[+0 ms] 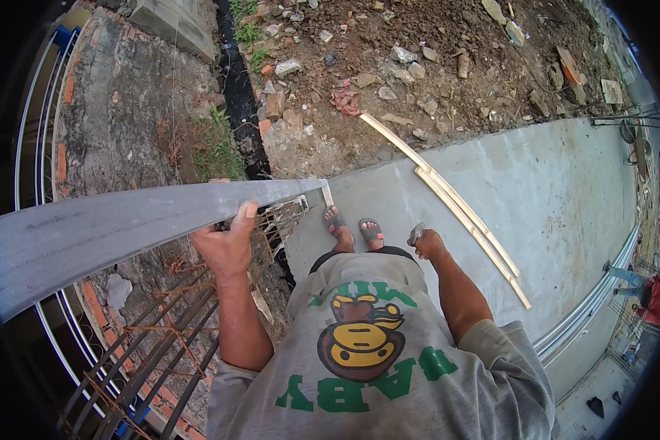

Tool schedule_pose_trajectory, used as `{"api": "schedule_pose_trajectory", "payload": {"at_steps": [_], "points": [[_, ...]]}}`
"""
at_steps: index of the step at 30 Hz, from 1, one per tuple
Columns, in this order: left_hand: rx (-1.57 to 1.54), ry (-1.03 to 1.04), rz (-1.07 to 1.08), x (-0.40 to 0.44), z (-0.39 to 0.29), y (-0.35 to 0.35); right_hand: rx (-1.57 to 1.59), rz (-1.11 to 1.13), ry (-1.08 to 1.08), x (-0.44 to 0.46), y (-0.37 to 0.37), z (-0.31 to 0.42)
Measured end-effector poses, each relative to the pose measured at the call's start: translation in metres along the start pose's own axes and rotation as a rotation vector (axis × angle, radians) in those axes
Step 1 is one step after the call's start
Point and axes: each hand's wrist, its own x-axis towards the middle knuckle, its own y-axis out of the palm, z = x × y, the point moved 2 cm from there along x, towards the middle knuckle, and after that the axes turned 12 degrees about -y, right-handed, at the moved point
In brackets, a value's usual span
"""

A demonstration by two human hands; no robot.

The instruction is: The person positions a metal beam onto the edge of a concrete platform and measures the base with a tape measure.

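Note:
My left hand (227, 242) is closed around a long, flat-sided grey bar (117, 224), thumb on the near face and fingertips showing over the top edge. From the left edge of view the bar narrows away towards my feet. A short pale strip (328, 195) shows below its far end, beside my sandalled foot (334, 220); whether they touch, I cannot tell. Low at my right side, my right hand (434, 246) is closed on a small grey lump (416, 234). Its exact kind is not clear.
I stand on a grey concrete slab (565, 176), where long wooden strips (466, 216) lie to the right. Rusty rebar (176, 315) rises at left. Beyond are a dark ditch (238, 95) and rubble-strewn soil (447, 95). Metal pipes (590, 297) and a person in red (654, 299) are at right.

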Motion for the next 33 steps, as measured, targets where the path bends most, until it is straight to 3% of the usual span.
{"api": "schedule_pose_trajectory", "payload": {"at_steps": [33], "points": [[-0.008,-0.006,0.002,0.002,0.005,0.001,0.001,0.005,-0.017,0.011,0.004,0.0]]}}
